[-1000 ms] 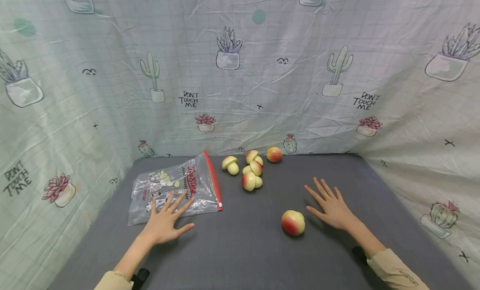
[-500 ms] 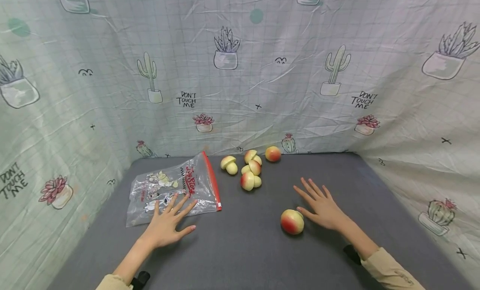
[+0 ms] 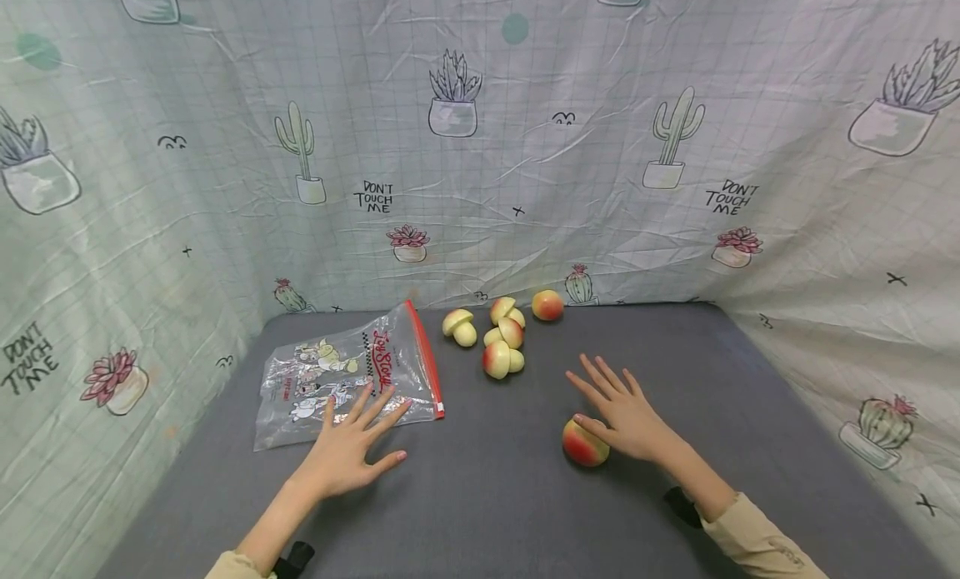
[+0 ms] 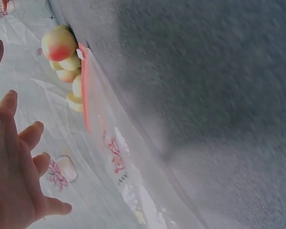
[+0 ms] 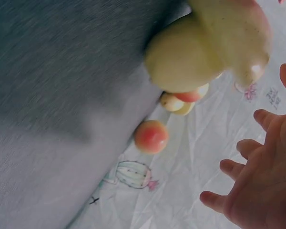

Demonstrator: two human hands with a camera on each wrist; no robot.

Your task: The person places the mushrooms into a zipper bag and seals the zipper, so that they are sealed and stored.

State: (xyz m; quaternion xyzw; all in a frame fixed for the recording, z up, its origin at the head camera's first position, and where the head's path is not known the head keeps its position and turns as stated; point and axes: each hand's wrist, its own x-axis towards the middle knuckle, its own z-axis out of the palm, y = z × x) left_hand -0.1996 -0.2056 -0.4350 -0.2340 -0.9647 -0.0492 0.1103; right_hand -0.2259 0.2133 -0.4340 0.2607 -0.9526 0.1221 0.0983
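Observation:
My left hand (image 3: 345,454) hovers with fingers spread over the near right part of a clear zip bag (image 3: 277,421) with a red zip edge and cartoon print. Nothing is in that hand. On the right, my right hand (image 3: 626,416) spreads its fingers just above a toy mushroom (image 3: 581,447), yellow with a red patch. The thumb overlaps it in the head view; the right wrist view shows the mushroom (image 5: 186,55) apart from the fingers. Several more toy mushrooms (image 3: 497,360) lie grouped beyond the bag's red edge, and another red-and-yellow one (image 3: 547,306) lies at the back.
A dark grey table (image 3: 480,496) lies under everything. Behind it and at both sides hangs a pale cloth (image 3: 517,171) printed with cacti, meeting the table's back edge.
My right hand has moved left until its thumb overlaps the near mushroom. My left hand has shifted slightly right. Bag and mushrooms have stayed in place.

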